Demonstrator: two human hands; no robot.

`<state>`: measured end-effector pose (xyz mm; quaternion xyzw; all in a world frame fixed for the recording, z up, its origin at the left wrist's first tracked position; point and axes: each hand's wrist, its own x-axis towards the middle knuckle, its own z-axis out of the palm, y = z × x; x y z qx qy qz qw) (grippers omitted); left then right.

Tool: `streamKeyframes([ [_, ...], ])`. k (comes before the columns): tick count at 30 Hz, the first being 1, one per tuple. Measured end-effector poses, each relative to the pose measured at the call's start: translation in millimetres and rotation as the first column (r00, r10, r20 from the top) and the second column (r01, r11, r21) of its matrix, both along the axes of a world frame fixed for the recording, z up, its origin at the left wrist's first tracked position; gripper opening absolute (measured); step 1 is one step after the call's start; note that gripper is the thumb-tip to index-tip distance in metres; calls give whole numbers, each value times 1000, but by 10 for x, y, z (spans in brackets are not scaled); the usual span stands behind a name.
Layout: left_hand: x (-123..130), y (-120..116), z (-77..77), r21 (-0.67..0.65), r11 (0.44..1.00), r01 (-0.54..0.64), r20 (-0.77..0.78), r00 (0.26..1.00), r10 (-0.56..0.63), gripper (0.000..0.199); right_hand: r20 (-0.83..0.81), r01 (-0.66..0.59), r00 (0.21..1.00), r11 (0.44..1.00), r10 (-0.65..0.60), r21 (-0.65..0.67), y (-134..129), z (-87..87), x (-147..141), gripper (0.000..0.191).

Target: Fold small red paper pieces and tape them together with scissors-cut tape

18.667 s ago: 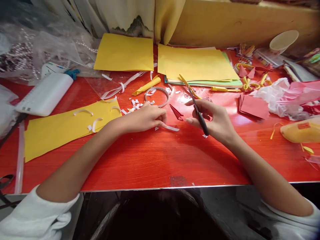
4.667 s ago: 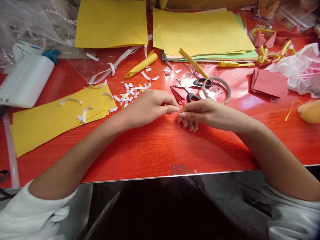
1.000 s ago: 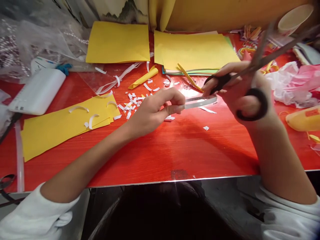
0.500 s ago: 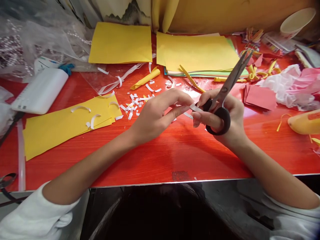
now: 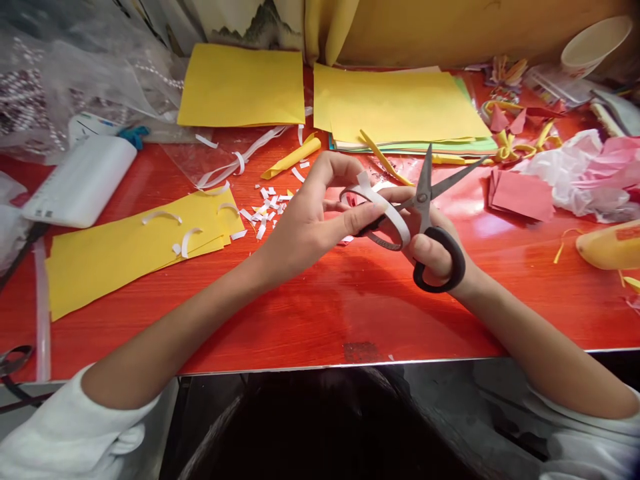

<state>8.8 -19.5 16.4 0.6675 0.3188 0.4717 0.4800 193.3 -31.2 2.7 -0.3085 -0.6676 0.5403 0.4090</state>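
My left hand (image 5: 325, 217) pinches a narrow white paper strip (image 5: 397, 223) that curls in loops between my two hands. Thumb and index finger press on the strip. Black-handled scissors (image 5: 424, 197) sit in my right hand (image 5: 437, 247), thumb through one ring, with the blades spread apart and pointing away from me. The loops of the strip lie in front of the scissors' left handle and partly hide it. Small white paper scraps (image 5: 265, 210) are scattered on the red table left of my left hand.
Yellow paper strips (image 5: 125, 247) lie at left beside a white power bank (image 5: 83, 183). Yellow sheets (image 5: 240, 87) and a paper stack (image 5: 400, 103) are at the back. Pink paper pieces (image 5: 520, 195), a crumpled plastic bag (image 5: 575, 170) and a paper cup (image 5: 595, 47) stand at right.
The scissors have opened and swung round, their tips now lower and nearer. The strip has come into view in loops between the hands, and my left hand has shifted its fingers on it.
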Motion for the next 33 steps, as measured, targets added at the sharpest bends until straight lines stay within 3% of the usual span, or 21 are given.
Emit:
streamKeyframes([
  [5,-53,73,11,-29,998,-50,-35,998,49,13,140,186,970,979,-196,82,3,130,44,28],
  [7,-68,92,17,-36,998,-59,-31,998,58,11,140,119,982,990,-129,75,-6,134,62,31],
  [9,-81,101,32,-33,996,-87,-29,996,87,10,145,-22,989,999,16,40,-32,112,65,35],
  [13,-106,105,84,-1,993,-122,-32,992,122,9,131,-212,969,977,212,-15,-102,62,27,48],
  [15,-120,110,109,-26,994,-106,-21,994,106,11,109,-179,978,984,179,-12,-110,53,0,54],
  [20,-151,148,153,-152,986,-63,66,995,74,15,-1,78,997,994,-79,80,-41,65,-38,61],
  [24,-160,176,168,-250,968,30,135,991,4,6,116,215,967,971,-227,103,-34,126,-15,49],
  [29,-164,196,135,-258,959,114,25,993,-112,13,345,147,922,983,-176,110,-31,232,87,40],
  [33,-187,231,117,-240,966,93,-14,995,-99,11,532,92,836,990,-137,109,26,301,188,41],
])
